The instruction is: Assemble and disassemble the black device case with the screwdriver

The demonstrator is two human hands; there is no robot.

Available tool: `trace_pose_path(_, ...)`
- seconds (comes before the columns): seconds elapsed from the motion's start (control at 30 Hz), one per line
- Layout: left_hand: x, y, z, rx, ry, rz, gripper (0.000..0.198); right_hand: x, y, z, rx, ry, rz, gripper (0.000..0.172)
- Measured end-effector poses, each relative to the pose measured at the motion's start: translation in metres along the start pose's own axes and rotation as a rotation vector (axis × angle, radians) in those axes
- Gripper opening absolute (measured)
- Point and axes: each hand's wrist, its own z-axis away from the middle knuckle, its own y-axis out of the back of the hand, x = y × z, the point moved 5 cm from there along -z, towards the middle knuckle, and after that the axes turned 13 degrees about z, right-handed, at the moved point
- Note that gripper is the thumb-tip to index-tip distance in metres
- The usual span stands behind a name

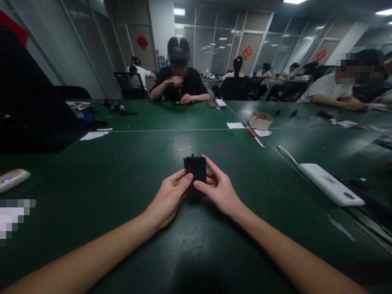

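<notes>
A dark green counter [122, 171] runs wide, with a thin seam crossing it farther out. On the right lie a white power bank [330, 184] with its cable, a small cardboard box [260, 121], a red pen [255, 136] just beside it and a paper slip [235, 125] — at the left, a white device [14, 179] and a paper sheet [94, 135].

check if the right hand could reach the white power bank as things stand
Probably yes: only bare green table lies between the right hand and the white power bank, though that hand grips a small black box with the left hand.
</notes>
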Motion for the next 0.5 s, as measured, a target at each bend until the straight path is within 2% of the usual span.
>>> trace_pose_path(0.17,-0.001,-0.004,0.000,-0.028,0.009,0.034,0.040,-0.001,-0.007,0.002,-0.054,0.012,-0.025,0.087)
trace_pose_path(0.3,-0.003,-0.004,0.001,0.005,0.060,0.006,0.047,-0.005,-0.012,0.003,-0.088,0.086,0.050,0.059)
trace_pose_path(0.4,-0.003,-0.002,0.000,-0.010,0.036,-0.121,0.046,0.001,-0.010,0.002,-0.027,0.025,0.102,0.043)
trace_pose_path(0.5,-0.002,0.001,-0.002,-0.029,0.001,-0.214,0.042,0.012,-0.001,-0.002,0.082,-0.102,0.108,0.044)
